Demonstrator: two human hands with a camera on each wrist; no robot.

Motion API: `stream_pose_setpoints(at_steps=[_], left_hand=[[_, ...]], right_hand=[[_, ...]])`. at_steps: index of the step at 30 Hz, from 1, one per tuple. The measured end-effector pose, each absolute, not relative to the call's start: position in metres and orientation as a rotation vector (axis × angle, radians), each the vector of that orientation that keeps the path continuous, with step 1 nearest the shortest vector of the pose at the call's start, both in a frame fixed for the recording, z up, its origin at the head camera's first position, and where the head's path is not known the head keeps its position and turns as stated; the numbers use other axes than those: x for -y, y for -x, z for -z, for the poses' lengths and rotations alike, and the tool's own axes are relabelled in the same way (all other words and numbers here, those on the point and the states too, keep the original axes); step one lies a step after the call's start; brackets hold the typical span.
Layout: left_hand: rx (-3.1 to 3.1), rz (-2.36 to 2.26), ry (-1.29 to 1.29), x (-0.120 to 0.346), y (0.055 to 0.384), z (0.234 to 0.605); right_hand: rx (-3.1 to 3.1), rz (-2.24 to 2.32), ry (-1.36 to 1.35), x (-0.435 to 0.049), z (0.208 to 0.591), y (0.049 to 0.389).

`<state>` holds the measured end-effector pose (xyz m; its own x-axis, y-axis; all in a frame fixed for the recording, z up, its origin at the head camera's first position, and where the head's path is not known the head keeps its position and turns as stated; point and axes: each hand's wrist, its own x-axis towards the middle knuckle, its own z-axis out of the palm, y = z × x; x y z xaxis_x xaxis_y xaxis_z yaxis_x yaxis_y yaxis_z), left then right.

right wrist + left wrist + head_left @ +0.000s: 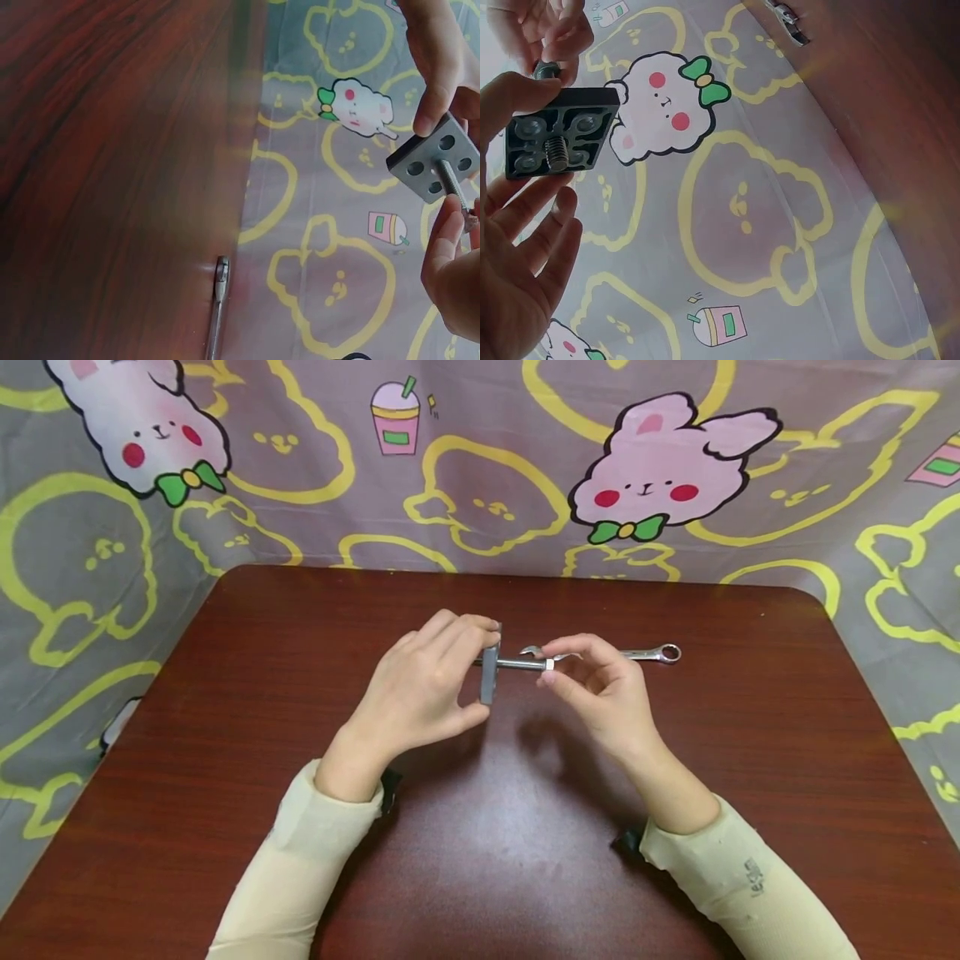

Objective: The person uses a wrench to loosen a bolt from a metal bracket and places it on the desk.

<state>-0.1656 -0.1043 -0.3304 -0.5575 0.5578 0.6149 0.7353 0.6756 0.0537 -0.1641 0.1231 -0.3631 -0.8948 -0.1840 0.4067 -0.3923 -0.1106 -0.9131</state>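
Above the table, my left hand (416, 681) grips a grey square plate (489, 678) by its edges, thumb on the near edge and fingers on the far one. A threaded bolt (522, 664) runs through the middle of the plate, lying roughly level. Its tip (556, 154) pokes out of the plate's ribbed dark face in the left wrist view. My right hand (611, 697) pinches the bolt's hexagonal head (550, 665) between thumb and fingertips. Several round holes surround the bolt on the plate's flat face (427, 169) in the right wrist view.
Behind my right hand a combination wrench (663, 653) lies on the dark red-brown table (480, 860), partly hidden by the fingers. A patterned cloth curtain (480, 485) hangs along the table's far edge and sides.
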Motion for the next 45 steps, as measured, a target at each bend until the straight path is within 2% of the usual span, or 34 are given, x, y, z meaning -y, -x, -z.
stream_pose_setpoints(at_steps=[21,29,45], left_hand=[[2.358,0.423,0.995,0.1035,0.1686,0.3354],[2.338,0.402,0.988,0.1044,0.1680,0.3367],[2.276,0.488,1.031,0.1037,0.1701,0.3363]], right_hand=[[1.919,-2.185,-0.689,-0.1255,0.3610,0.1606],[2.179,-2.138,-0.502,-0.1311,0.3607,0.1642],[2.146,-2.226,-0.570,-0.1260,0.3595,0.1650]])
